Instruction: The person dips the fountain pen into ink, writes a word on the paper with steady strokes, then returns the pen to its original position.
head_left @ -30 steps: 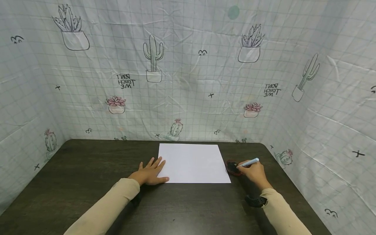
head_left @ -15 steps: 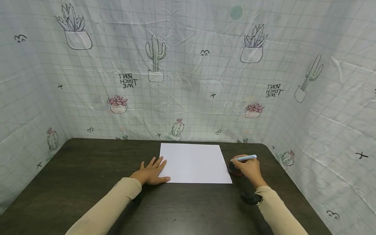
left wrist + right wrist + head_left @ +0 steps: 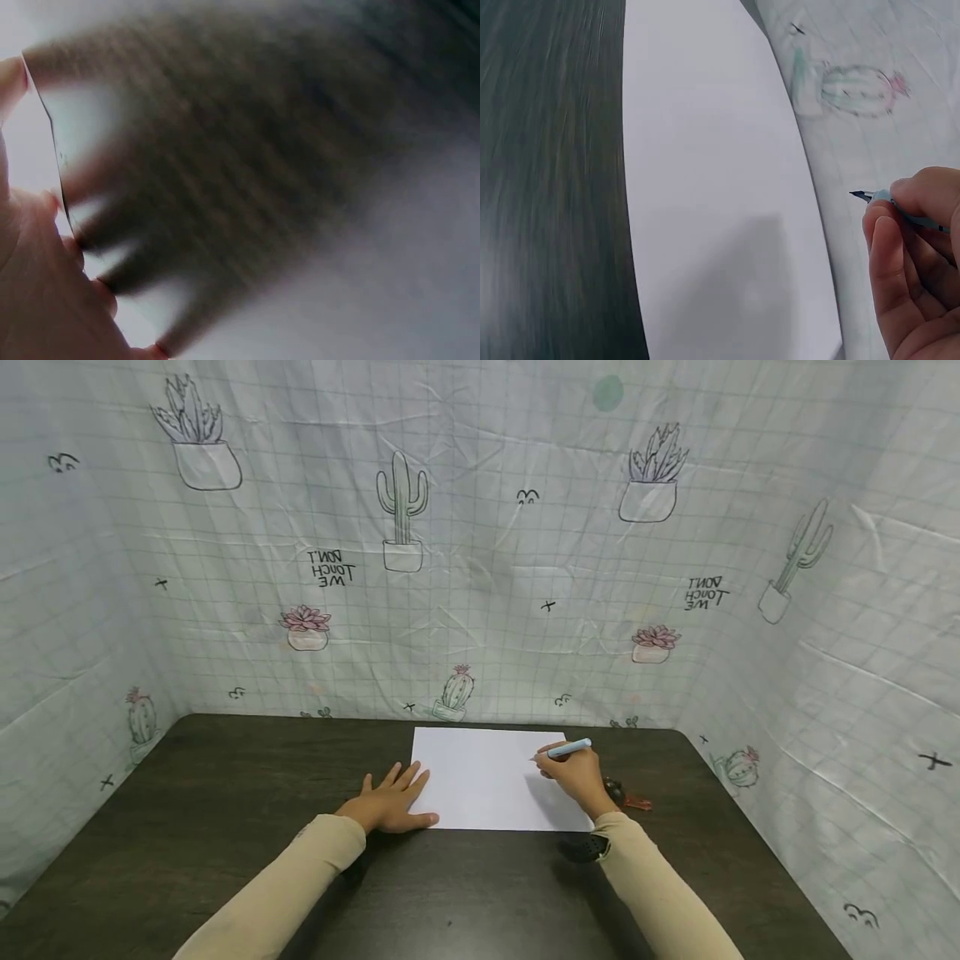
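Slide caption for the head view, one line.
Left hand spread across the edge of a white sheet; right hand holds a light-blue pen over it.

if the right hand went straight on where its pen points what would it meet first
Most likely the white sheet of paper: the light blue pen in the right hand points left over it, tip leading. How close the tip is to the paper is unclear.

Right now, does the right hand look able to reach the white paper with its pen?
Probably yes: the right hand holds the pen over the white paper, nothing shows between them, and the left hand rests at the paper's left edge, out of the way.
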Tool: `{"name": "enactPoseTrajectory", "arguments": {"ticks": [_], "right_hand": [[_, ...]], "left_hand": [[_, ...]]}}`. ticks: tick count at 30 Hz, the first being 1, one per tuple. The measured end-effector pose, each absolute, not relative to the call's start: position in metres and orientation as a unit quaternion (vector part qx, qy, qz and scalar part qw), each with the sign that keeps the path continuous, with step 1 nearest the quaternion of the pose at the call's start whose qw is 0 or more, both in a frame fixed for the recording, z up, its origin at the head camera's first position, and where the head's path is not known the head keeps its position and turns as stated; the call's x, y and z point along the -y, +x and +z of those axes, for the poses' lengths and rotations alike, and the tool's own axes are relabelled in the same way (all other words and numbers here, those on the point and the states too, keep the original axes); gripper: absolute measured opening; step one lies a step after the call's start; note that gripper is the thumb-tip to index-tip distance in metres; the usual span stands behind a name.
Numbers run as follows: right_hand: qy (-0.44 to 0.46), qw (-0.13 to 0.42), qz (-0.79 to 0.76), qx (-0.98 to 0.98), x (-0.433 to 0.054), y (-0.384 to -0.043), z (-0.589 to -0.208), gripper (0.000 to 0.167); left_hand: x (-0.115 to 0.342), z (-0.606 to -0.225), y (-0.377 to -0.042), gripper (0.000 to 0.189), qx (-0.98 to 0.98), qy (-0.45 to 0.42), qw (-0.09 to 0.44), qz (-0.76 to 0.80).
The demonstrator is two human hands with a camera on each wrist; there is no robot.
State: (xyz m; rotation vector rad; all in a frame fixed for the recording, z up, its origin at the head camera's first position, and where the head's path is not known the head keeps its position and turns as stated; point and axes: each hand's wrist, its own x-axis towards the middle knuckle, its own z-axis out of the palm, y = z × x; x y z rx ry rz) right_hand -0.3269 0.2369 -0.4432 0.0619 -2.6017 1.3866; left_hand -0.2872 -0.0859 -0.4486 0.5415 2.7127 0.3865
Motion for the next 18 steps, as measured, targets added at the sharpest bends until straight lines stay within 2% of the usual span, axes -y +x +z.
{"name": "enactPoseTrajectory", "arguments": {"ticks": [7,18], "right_hand": [[0.039,0.089,0.476,0.874,-0.202,-0.34,-0.452,0.007],[0.033,0.07,0.463,0.883,-0.176,-0.355,-0.459,0.007]], "left_hand": [[0.086,-0.448,-0.287,0.082,-0.957,0.188,0.171,0.136],[0.086,-0.448,-0.288,0.081,-0.957,0.189,0.18,0.13]]}}
